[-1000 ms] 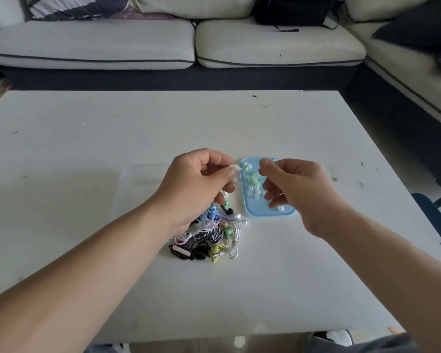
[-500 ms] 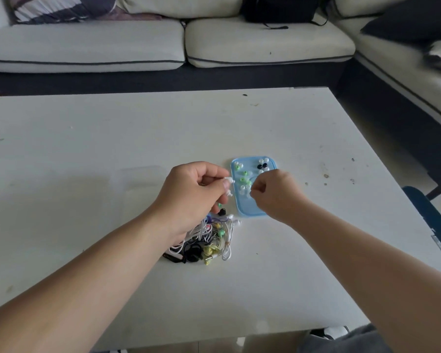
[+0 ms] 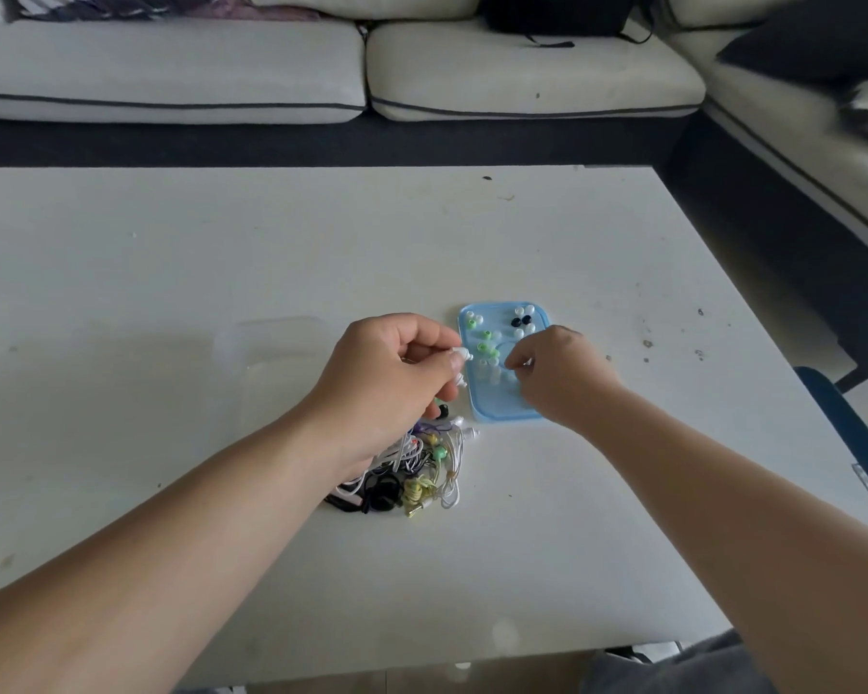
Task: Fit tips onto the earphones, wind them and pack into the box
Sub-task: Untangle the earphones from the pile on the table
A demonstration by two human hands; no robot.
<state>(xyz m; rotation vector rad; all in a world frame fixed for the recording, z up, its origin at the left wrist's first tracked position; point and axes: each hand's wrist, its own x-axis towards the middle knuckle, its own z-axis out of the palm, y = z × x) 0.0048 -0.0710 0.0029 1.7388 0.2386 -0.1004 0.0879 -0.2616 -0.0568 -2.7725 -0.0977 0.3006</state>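
Tangled earphones (image 3: 412, 473) in pile on smooth white table (image 3: 171, 273): thin bendy cords, white, black, yellow, green. Left hand (image 3: 392, 378) above pile, fingers curled, pinching white earbud (image 3: 462, 354). Right hand (image 3: 562, 378) curled over flat blue plastic tray (image 3: 492, 415), fingertips pinching small pale tip (image 3: 524, 363). Round little tips (image 3: 522, 320) scattered on tray. Clear box (image 3: 271, 353) just left of hands. Soft pale sofa (image 3: 171, 67) far behind.
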